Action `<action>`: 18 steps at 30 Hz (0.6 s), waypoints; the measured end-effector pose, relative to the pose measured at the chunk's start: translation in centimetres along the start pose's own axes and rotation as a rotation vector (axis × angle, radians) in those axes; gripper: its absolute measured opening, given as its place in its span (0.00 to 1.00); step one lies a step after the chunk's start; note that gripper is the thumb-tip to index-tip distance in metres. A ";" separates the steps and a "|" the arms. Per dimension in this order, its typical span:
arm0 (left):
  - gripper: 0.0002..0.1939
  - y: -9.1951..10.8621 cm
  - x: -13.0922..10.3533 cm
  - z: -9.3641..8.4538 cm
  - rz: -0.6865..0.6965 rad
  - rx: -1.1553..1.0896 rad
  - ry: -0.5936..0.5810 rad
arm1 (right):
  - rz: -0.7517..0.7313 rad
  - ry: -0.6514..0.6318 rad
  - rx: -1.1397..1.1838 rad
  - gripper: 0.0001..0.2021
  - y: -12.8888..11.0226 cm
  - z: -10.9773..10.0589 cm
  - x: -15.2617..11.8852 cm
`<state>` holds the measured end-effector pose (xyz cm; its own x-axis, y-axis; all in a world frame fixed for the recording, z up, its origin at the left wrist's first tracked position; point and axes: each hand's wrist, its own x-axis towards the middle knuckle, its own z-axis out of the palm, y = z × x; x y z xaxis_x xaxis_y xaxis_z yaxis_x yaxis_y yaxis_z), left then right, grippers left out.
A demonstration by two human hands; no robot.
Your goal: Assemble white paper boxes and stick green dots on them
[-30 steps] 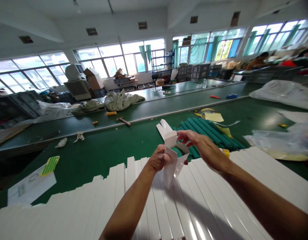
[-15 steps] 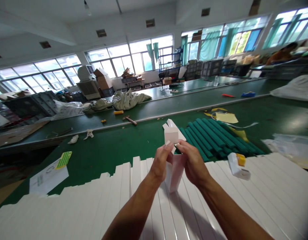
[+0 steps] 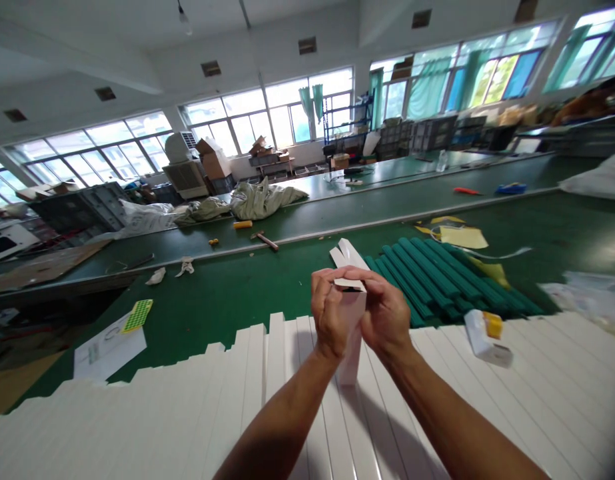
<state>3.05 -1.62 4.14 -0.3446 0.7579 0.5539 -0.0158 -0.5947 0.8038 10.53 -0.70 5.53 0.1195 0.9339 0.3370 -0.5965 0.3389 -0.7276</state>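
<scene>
Between my two hands stands a narrow white carton (image 3: 352, 347), upright, its lower end over the row of white boxes (image 3: 227, 413). My left hand (image 3: 330, 313) is closed around the carton's upper left side. My right hand (image 3: 386, 312) wraps the right side, and the fingers of both hands curl over the far side of the top. The top flap lies nearly folded down, with a dark gap beneath its edge. Behind my hands, another white carton with raised flaps (image 3: 351, 253) lies on the green table, beside the green ribbed rods (image 3: 432, 273).
A small white box with a yellow item (image 3: 490, 337) sits on the white boxes at right. Left on the table (image 3: 202, 300) are a paper sheet (image 3: 110, 350) and a yellow-green pad (image 3: 137, 315). A hammer (image 3: 267, 241) lies further back. Another person (image 3: 590, 103) is at far right.
The upright top flap of the carton has been folded down toward the opening. My fingers have moved from the near flaps to over the top's far side. The view has shifted slightly.
</scene>
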 end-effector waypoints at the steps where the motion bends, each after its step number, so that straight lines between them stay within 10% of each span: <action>1: 0.19 -0.1 0.0 -0.1 0.054 0.025 -0.017 | -0.040 -0.030 -0.005 0.13 0.1 -0.4 0.0; 9: 0.18 0.5 1.7 -2.4 0.458 0.426 -0.361 | -0.114 -0.121 -0.205 0.20 0.7 -3.0 -0.8; 18: 0.16 3.3 3.6 -3.7 0.567 0.623 -0.565 | -0.295 -0.167 -0.874 0.34 0.6 -2.2 -1.9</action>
<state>-1.76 -1.83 8.00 0.3474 0.5189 0.7811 0.5600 -0.7829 0.2710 11.71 -2.05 3.10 0.0148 0.7908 0.6118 0.2555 0.5886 -0.7670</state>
